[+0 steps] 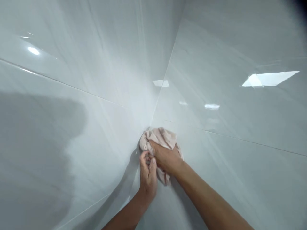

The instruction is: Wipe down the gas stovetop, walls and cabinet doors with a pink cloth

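Where two glossy walls meet, the corner (156,103) gives the best landmark, and the cloth (163,137) is bunched at the lower visible part of its seam, with most of its bulk to the right of it. The right hand (165,156) is the nearer one: it reaches from the right side toward the corner and is partly wrapped by the cloth, so the cloth lies around and beyond its fingers. These fingers are mostly covered, and I cannot tell if they are spread or closed. The left hand (148,174) comes up just below the corner, next to the right hand; its fingers are bent, with the thumb near them, but whether they pinch the cloth's edge is not clear. As the cloth is crumpled, it shows no definite long axis; one loose part hangs below the right hand. No brand, label or writing can be read on cloth or walls, only bright reflections.
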{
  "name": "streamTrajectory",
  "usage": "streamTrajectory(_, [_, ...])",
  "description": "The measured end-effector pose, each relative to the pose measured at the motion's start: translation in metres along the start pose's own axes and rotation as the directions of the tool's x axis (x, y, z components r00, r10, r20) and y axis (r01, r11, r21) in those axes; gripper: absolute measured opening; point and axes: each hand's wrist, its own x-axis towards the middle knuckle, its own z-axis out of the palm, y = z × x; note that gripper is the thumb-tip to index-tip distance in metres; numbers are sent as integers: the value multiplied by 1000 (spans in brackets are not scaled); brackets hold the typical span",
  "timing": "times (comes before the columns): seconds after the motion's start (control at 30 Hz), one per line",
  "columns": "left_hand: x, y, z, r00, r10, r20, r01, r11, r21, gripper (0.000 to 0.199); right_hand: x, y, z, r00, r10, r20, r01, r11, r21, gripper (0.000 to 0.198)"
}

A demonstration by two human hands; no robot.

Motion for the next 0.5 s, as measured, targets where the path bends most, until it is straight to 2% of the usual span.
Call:
streamTrajectory(0.07, [-14, -15, -7, 999, -43, -30, 45, 997, 61, 55, -27, -14, 16, 998, -15, 64, 14, 1000, 26, 44])
streamTrajectory(0.1, [-23, -23, -11, 998, -22, -54, 29, 992, 120, 53, -41, -20, 23, 996, -5, 94, 2, 999, 36, 45])
streamTrajectory(0.17, [-41, -40, -18, 992, 89, -88, -63, 964, 260, 46, -68, -31, 35, 991, 1, 131, -8, 999, 50, 48])
streamTrajectory(0.23, [-59, -54, -25, 978, 195, -70, -155, 912, 380, 42, -92, -38, 42, 993, -29, 118, 21, 997, 70, 51])
streamTrajectory(0.3, [-73, -63, -30, 967, 254, 3, -228, 861, 455, 44, -113, -41, 44, 997, -35, 71, 29, 995, 92, 55])
streamTrajectory(0.4, [-83, -67, -33, 944, 284, 166, -328, 775, 540, 58, -139, -35, 42, 999, 1, 32, -5, 992, 126, 65])
streamTrajectory(0.5, [-84, -64, -24, 931, 261, 255, -364, 627, 689, 75, -164, -20, 36, 999, 10, 34, -16, 987, 158, 70])
